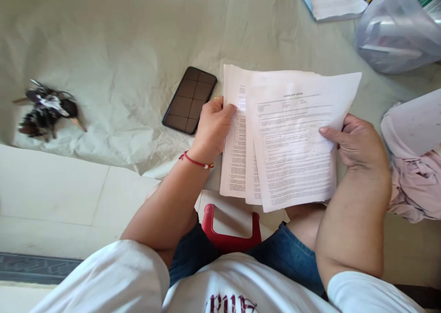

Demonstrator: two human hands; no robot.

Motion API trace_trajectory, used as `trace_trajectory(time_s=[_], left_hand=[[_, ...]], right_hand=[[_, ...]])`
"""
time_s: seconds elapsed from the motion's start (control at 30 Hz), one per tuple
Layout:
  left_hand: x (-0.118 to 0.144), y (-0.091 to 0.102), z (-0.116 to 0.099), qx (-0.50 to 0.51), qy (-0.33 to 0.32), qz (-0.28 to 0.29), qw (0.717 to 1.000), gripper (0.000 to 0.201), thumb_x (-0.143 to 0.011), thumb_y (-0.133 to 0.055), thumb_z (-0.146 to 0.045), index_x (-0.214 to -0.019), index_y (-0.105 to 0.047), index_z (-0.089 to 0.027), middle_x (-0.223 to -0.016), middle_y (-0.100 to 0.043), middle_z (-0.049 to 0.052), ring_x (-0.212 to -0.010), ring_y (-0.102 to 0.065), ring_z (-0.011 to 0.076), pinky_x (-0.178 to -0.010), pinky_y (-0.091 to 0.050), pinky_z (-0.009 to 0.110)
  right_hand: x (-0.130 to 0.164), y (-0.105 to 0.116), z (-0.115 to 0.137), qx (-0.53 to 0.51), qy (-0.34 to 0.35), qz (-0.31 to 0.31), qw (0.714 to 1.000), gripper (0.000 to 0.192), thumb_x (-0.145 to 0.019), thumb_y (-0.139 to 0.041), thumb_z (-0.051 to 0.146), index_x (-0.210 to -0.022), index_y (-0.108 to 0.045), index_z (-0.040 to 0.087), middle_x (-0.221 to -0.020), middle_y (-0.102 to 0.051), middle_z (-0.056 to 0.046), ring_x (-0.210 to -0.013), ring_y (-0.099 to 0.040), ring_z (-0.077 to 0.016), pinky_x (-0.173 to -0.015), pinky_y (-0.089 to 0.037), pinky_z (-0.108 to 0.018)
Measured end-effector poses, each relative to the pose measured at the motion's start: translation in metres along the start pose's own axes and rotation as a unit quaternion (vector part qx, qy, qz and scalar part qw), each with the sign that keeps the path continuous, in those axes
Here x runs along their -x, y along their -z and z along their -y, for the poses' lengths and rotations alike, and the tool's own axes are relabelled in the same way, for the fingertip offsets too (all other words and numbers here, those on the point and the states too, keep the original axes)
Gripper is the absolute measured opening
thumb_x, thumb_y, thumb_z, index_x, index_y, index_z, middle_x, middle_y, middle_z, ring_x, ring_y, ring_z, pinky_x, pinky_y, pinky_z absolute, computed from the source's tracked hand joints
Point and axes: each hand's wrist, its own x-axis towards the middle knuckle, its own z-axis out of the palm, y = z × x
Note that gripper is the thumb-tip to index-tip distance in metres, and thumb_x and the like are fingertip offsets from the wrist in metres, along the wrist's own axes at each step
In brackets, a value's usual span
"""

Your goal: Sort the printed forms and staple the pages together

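Observation:
I hold a fanned stack of printed paper sheets (289, 138) over my lap. My left hand (213, 124), with a ring and a red thread bracelet at the wrist, grips the stack's left edge, thumb on the front. My right hand (358, 140) grips the right edge, thumb lying across the top sheet. The top sheet sits askew over the ones beneath it.
A dark phone (189, 100) lies face up on the pale green cloth (120, 51) just left of the papers. A bunch of keys (46, 108) lies far left. A clear plastic bag (396, 28), more papers (332, 0), pink fabric (413, 184), a red stool (229, 232) surround me.

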Motion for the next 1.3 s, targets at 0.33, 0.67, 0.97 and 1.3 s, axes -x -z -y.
trace_trajectory(time_s=[0.33,0.67,0.97,1.3], left_hand=[[0.001,0.001,-0.004,0.053,0.025,-0.011,0.998,0.008,-0.088,-0.069,-0.017,-0.086,-0.065,-0.024,-0.084,-0.074,0.004,-0.077,-0.072,0.0201,-0.073,-0.062,0.035],[0.002,0.003,-0.003,0.080,0.023,0.015,0.996,0.011,-0.089,-0.077,-0.023,-0.098,-0.070,-0.022,-0.099,-0.084,0.007,-0.101,-0.084,0.0282,-0.091,-0.071,0.043],[0.004,0.003,-0.003,0.089,0.033,0.016,0.995,0.010,-0.089,-0.077,-0.026,-0.096,-0.070,-0.023,-0.100,-0.086,0.007,-0.110,-0.086,0.0315,-0.092,-0.073,0.044],[0.008,0.002,-0.004,0.074,0.006,0.038,0.997,0.044,-0.100,-0.081,-0.068,-0.099,-0.070,-0.026,-0.096,-0.085,0.006,-0.114,-0.085,0.0337,-0.095,-0.071,0.045]], right_hand=[[-0.003,-0.004,0.002,-0.032,0.001,-0.024,0.999,0.059,-0.044,-0.113,0.034,-0.094,-0.086,0.020,-0.103,-0.090,-0.007,-0.090,-0.082,-0.0244,-0.094,-0.071,-0.042],[-0.013,-0.014,-0.001,-0.084,0.036,-0.100,0.991,0.062,-0.031,-0.113,0.028,-0.087,-0.086,0.020,-0.095,-0.089,-0.003,-0.084,-0.079,-0.0205,-0.093,-0.071,-0.041],[-0.016,-0.020,-0.003,-0.115,0.059,-0.117,0.985,0.064,-0.029,-0.112,0.027,-0.086,-0.086,0.019,-0.094,-0.088,-0.006,-0.083,-0.078,-0.0235,-0.089,-0.073,-0.046],[-0.021,-0.023,-0.014,-0.111,0.057,-0.079,0.989,0.064,-0.040,-0.115,0.030,-0.094,-0.082,0.017,-0.101,-0.087,-0.009,-0.089,-0.079,-0.0249,-0.087,-0.072,-0.044]])
